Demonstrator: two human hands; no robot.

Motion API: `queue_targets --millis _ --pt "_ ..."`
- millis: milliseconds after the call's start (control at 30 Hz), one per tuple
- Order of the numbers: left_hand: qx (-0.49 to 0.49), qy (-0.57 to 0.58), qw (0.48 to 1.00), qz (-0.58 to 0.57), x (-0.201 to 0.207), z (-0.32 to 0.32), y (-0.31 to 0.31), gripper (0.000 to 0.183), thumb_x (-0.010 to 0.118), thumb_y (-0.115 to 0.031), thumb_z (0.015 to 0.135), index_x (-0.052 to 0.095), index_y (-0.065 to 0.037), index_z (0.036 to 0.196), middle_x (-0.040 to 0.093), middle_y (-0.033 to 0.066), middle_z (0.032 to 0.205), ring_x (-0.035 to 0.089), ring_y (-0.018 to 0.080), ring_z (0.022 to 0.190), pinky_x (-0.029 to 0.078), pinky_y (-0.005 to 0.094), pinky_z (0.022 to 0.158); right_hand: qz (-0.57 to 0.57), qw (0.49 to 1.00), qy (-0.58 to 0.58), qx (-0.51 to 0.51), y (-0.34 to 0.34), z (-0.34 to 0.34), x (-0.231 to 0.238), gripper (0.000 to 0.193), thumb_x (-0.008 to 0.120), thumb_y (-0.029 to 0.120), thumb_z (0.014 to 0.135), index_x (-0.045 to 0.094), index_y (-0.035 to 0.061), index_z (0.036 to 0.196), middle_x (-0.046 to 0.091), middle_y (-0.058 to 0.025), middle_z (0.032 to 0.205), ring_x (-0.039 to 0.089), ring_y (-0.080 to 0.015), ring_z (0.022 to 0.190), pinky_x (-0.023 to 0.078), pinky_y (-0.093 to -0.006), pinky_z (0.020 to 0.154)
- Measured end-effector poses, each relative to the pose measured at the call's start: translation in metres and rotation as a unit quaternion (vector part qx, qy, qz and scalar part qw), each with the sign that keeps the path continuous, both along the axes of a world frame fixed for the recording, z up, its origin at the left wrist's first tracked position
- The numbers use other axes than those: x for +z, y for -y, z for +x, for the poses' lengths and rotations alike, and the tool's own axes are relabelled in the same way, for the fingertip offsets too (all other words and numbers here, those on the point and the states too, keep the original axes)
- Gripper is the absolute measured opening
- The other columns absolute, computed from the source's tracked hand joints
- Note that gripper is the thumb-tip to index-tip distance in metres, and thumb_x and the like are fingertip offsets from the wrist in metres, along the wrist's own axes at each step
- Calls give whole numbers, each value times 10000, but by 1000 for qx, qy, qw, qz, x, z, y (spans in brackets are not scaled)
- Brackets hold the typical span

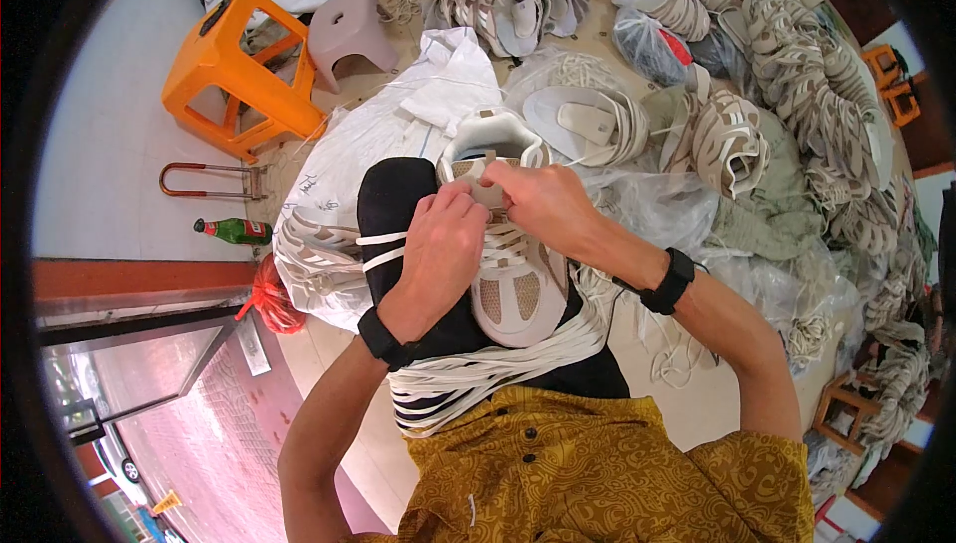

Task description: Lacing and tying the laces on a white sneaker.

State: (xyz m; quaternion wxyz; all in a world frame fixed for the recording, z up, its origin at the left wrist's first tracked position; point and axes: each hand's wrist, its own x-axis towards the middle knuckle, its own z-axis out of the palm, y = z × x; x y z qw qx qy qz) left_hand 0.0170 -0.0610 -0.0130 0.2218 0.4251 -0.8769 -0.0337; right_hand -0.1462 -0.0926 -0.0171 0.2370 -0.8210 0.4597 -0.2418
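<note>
A beige and white sneaker (518, 304) rests on my lap, its toe toward me and its collar away. White laces cross its front. My left hand (448, 244) is closed over the left side of the lacing, with white shoelace (383, 238) strands running out to its left. My right hand (546, 206) pinches at the top of the lacing, beside the tongue; what lies between its fingertips is hidden. A bundle of loose white laces (488, 369) lies across my thighs, just below the toe.
Stacked sneaker uppers (797, 55) pile up on the right and at the back. An orange stool (244, 75) and a small grey stool (349, 30) stand at the back left. A green bottle (239, 231) and a red plastic bag (274, 299) lie left, beside a white sack (339, 159).
</note>
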Motion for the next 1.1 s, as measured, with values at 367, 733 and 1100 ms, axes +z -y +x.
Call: queue_targets --millis 367,733,1100 --pt "0 19 1000 -11 1 4 -3 115 541 -15 664 561 10 775 549 123 846 490 262 988 396 349 769 -133 975 -68 164 22 8 -5 178 567 176 722 518 25 801 578 -137 577 601 -294 540 467 -392 468" --pt "-18 21 999 -21 6 4 -3 132 551 -5 690 565 35 815 555 168 943 501 299 993 419 361 736 -180 949 -145 215 24 13 12 160 553 158 698 563 3 735 600 -135 607 615 -274 568 473 -372 481" --pt "-12 41 999 -33 6 4 -3 161 554 -34 693 558 35 839 552 155 967 499 285 987 430 346 727 -146 946 -184 225 27 13 27 123 570 115 671 581 8 731 609 -146 650 618 -288 608 486 -381 530"
